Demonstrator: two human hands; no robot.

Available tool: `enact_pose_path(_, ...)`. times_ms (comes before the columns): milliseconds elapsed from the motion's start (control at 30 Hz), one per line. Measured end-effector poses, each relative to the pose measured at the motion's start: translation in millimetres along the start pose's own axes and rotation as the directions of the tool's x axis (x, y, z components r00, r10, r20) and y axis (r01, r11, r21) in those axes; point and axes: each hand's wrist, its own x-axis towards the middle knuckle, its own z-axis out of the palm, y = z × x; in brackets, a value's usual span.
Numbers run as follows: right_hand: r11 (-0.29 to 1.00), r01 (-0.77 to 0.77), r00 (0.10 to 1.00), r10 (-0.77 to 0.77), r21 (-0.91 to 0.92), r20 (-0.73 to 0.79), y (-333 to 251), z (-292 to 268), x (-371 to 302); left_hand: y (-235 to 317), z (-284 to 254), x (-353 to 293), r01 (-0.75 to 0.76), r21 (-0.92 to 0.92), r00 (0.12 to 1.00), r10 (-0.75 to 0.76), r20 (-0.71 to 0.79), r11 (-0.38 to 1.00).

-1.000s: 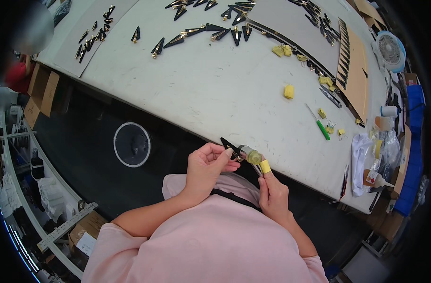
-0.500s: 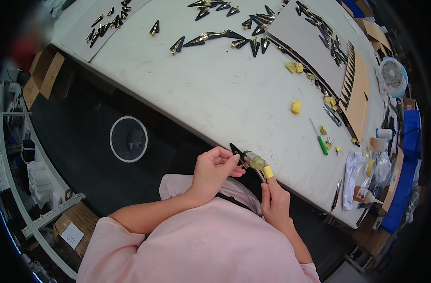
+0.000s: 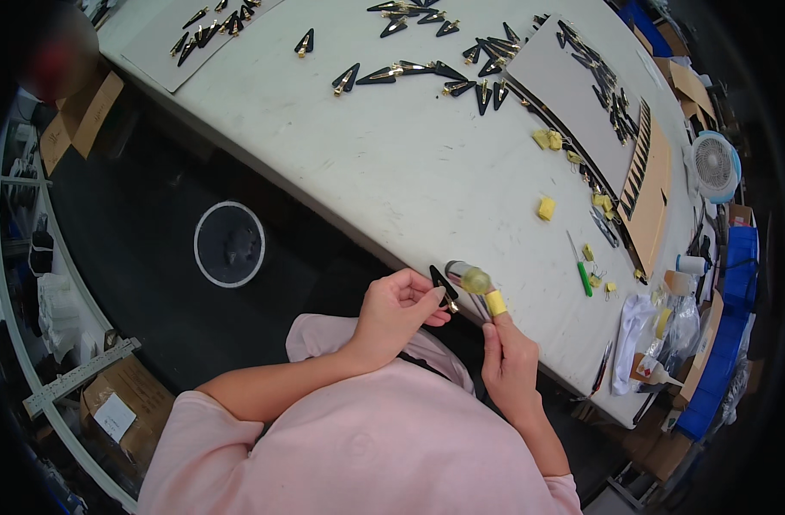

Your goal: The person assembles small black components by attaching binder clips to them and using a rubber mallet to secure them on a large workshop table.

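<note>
Close to the table's near edge, my left hand (image 3: 398,313) pinches a black triangular hair clip (image 3: 444,285) with gold metal parts between thumb and fingers. The clip's pointed end is up. To its right, my right hand (image 3: 510,354) is closed on what looks like a small mallet (image 3: 469,276), its cylindrical head part grey and part translucent yellow. A thin metal shaft runs from the head toward my fingers. A yellow band (image 3: 495,302) wraps the index finger. A small gap separates the mallet head from the clip.
Several hair clips (image 3: 398,72) lie across the far part of the white table (image 3: 392,163). Grey boards (image 3: 572,94) carry more. On the right are yellow blocks (image 3: 546,209), a green-handled pick (image 3: 584,279), snips (image 3: 604,225), a glue bottle (image 3: 654,369) and a fan (image 3: 715,166).
The mallet head has drawn slightly away from the hair clip, so more of the clip shows. My right hand has shifted a little right and down. The whole view has also shifted slightly.
</note>
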Motion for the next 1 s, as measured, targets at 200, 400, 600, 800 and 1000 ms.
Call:
enact_pose_path(200,0.998,0.062,0.998,-0.062,-0.003,-0.007,-7,0,11,-2,-3,0,0.016,-0.014,1.0,-0.015,0.01,1.0)
enact_pose_path(400,0.994,0.088,0.995,-0.086,-0.062,0.043,-11,-1,23,0,-4,3,0.011,-0.013,1.0,-0.011,0.018,1.0)
enact_pose_path(600,0.987,0.061,0.989,-0.04,-0.146,0.145,-17,1,30,1,-4,0,0.047,0.006,0.998,-0.048,0.028,0.999)
enact_pose_path(800,0.987,0.139,0.987,-0.133,-0.074,0.084,-14,-4,23,1,-7,3,0.043,0.02,0.999,-0.043,0.027,0.999)
enact_pose_path(1000,0.986,0.165,0.986,-0.164,0.022,-0.016,-7,-3,12,5,-9,2,0.049,0.045,0.998,-0.05,0.038,0.998)
